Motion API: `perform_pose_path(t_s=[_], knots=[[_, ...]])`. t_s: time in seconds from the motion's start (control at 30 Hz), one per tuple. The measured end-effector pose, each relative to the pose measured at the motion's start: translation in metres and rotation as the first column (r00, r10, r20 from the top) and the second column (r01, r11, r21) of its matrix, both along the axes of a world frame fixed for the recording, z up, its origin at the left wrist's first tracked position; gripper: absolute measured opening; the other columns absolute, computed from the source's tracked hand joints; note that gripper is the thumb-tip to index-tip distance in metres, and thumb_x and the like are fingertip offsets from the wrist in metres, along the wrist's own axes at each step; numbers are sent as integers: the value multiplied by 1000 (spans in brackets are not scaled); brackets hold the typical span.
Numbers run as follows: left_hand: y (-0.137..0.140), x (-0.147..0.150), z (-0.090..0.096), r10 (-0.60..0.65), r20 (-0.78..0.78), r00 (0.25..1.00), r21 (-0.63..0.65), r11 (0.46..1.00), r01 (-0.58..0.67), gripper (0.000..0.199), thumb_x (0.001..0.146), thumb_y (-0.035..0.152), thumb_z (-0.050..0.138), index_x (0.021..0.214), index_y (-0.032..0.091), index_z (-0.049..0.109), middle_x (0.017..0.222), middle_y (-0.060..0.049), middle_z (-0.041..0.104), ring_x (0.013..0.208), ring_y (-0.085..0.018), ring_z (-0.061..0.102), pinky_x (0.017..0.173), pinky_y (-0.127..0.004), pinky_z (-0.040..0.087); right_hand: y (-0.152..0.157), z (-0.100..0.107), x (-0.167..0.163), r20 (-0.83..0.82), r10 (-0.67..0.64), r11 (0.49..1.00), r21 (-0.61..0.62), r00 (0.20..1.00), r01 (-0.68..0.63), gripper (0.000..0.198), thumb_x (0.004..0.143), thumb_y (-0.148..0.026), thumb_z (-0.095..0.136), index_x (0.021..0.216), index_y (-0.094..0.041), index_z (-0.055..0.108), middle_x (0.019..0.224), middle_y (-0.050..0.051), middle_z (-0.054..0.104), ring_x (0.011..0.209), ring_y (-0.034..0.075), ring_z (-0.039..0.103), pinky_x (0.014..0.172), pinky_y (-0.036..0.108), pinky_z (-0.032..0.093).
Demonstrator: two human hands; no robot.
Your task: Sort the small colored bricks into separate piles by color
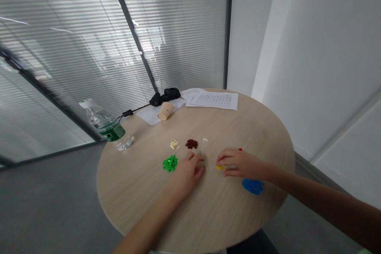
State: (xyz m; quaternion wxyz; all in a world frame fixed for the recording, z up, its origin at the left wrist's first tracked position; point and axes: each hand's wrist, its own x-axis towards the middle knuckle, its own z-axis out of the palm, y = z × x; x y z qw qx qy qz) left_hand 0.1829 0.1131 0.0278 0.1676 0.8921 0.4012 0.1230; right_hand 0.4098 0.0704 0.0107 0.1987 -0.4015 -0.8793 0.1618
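My left hand (189, 170) rests on the round table with its fingers bent and the thumb apart from them. A tiny dark piece (202, 160) shows by its fingertips; it looks brown. Left of this hand lies a pile of green pieces (170, 163), and just beyond it a dark brown pile (191, 144). My right hand (236, 162) is spread low over small yellow pieces (220, 167), partly hiding them. Blue pieces (252, 186) lie below its wrist. A red piece (240, 149) peeks out behind the hand.
Cream pieces (174, 144) and a few white ones (205, 139) lie farther back on the wooden table (190, 222). A plastic bottle (108, 125) stands at the left edge. Behind are a tipped paper cup (165, 110), printed sheets (212, 99) and a black bundle with a cable (165, 96).
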Motion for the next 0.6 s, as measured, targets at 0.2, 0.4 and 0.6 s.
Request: perform_pose_path(t_s=[0.2,0.4,0.6], knots=[[4,9,7,-13,-130,991,31,999,17,22,83,12,49,101,15,60,102,-7,53,89,-16,56,81,-27,44,6,1,-6,-1,60,998,31,998,-60,18,83,-19,58,98,-13,66,101,9,61,96,16,56,87,30,44],[7,9,4,-20,-107,994,46,999,25,19,83,14,50,98,15,61,98,-7,53,86,-16,55,78,-26,45,4,3,-3,-11,49,998,27,999,-48,18,84,-22,58,97,-13,67,99,8,62,94,16,56,86,29,45],[7,12,3,-46,-111,993,45,998,52,18,83,14,50,97,15,61,98,-6,54,86,-16,55,79,-27,44,4,0,1,-5,86,996,35,996,-86,21,81,-23,62,98,-13,67,99,9,63,95,17,56,88,29,44]])
